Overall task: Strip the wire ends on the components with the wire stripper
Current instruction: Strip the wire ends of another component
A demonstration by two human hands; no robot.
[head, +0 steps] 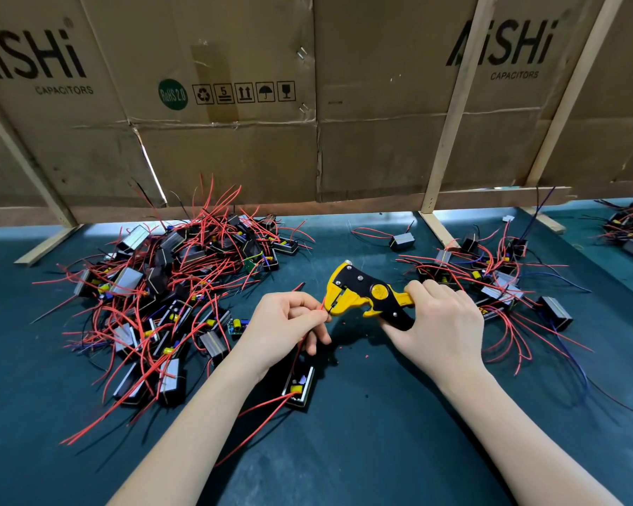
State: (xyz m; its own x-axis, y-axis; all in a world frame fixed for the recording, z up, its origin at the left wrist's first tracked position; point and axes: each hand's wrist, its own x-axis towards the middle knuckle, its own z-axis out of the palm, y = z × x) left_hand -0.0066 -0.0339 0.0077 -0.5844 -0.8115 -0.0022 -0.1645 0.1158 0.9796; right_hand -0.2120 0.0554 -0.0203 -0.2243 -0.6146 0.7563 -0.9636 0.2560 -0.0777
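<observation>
Two bare forearms reach over the dark green mat (362, 432). The right hand (439, 323) grips the handles of the yellow-and-black wire stripper (366, 294), held above the mat's middle. The left hand (285, 326) pinches a red wire (322, 306) at the stripper's mouth; its component (300, 387) lies below. A large component pile (169, 286) sits left, a smaller pile (497, 283) right, before a cardboard wall (307, 104).

Dark green mat (362, 451), printed cardboard wall (234, 147), pale wooden struts (450, 129)
</observation>
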